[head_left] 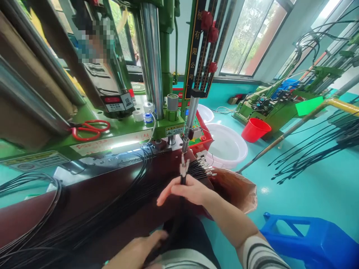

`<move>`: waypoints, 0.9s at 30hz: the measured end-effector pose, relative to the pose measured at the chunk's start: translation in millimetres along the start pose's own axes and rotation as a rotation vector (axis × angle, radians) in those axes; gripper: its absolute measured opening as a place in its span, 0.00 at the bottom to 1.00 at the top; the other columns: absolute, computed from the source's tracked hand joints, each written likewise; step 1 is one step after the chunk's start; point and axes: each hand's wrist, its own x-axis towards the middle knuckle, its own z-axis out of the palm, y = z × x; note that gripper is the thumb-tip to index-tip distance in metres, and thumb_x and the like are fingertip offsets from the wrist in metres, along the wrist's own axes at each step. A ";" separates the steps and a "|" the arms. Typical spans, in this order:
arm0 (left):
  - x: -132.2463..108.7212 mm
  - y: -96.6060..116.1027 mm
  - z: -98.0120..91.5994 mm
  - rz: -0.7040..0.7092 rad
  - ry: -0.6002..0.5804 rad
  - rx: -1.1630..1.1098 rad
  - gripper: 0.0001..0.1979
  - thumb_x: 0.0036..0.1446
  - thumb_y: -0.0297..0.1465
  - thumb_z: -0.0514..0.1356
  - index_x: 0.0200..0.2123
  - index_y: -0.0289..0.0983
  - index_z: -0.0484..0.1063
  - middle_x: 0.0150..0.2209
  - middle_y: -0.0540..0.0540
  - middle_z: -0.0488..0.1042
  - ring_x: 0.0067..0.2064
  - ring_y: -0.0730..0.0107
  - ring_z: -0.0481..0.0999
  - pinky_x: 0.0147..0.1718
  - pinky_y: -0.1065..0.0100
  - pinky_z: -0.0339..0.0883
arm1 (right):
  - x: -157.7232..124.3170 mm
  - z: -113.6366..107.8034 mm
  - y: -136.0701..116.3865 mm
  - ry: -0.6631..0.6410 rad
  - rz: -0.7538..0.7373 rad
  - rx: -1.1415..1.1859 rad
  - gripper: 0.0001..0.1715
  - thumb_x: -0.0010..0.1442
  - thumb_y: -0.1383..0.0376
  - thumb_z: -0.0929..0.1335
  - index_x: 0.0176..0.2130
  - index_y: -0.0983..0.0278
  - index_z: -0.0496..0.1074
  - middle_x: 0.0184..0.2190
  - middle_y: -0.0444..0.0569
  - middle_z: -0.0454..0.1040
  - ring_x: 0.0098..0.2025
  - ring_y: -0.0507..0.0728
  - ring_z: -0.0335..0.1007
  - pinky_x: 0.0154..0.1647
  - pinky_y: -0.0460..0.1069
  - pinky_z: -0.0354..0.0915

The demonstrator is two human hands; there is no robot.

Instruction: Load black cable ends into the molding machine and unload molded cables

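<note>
My right hand (188,190) is closed round a small bundle of black cables whose metal connector ends (184,166) stick up above the fingers. Low in the picture, my left hand (144,246) is blurred; dark cable lies by its fingers, and its grip is hard to make out. More black cables (112,213) run lengthwise along the dark red table (17,213). Just right of my right hand, a row of cable ends with metal connectors (206,168) lies at the table's edge.
A green press machine (165,129) with red scissors (89,130) on it stands behind the table. To the right are a brown sack (248,190), a white tub (238,144), a red bucket (255,129) and a blue stool (316,239). Another person's striped sleeve (105,76) shows behind the machine.
</note>
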 end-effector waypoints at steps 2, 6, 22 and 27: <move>22.4 21.5 7.1 0.014 0.049 -0.424 0.22 0.48 0.32 0.60 0.48 0.41 0.63 0.39 0.47 0.74 0.41 0.66 0.73 0.41 0.68 0.67 | 3.6 9.7 10.3 -0.056 0.084 -0.115 0.15 0.57 0.58 0.65 0.36 0.67 0.74 0.42 0.51 0.74 0.45 0.56 0.69 0.49 0.52 0.62; 64.8 45.9 20.8 -0.015 0.486 -1.052 0.15 0.53 0.41 0.56 0.40 0.38 0.62 0.18 0.55 0.63 0.19 0.78 0.62 0.21 0.74 0.61 | 17.2 7.8 20.7 0.046 0.181 -0.050 0.18 0.56 0.59 0.66 0.46 0.63 0.70 0.42 0.49 0.73 0.42 0.55 0.70 0.39 0.48 0.67; 90.5 30.7 12.4 -0.025 0.577 -1.001 0.15 0.55 0.42 0.54 0.33 0.35 0.63 0.21 0.55 0.63 0.16 0.81 0.61 0.15 0.74 0.55 | 51.9 -28.2 -27.1 -0.479 0.126 -0.607 0.28 0.63 0.58 0.58 0.60 0.65 0.54 0.61 0.52 0.55 0.60 0.55 0.53 0.58 0.51 0.52; 93.9 25.5 4.0 -0.036 0.637 -1.055 0.15 0.52 0.42 0.57 0.31 0.35 0.62 0.20 0.56 0.61 0.14 0.85 0.55 0.13 0.76 0.46 | 66.7 -45.9 -24.9 -0.384 0.067 -0.890 0.27 0.64 0.60 0.55 0.61 0.64 0.51 0.62 0.50 0.51 0.62 0.53 0.47 0.61 0.50 0.47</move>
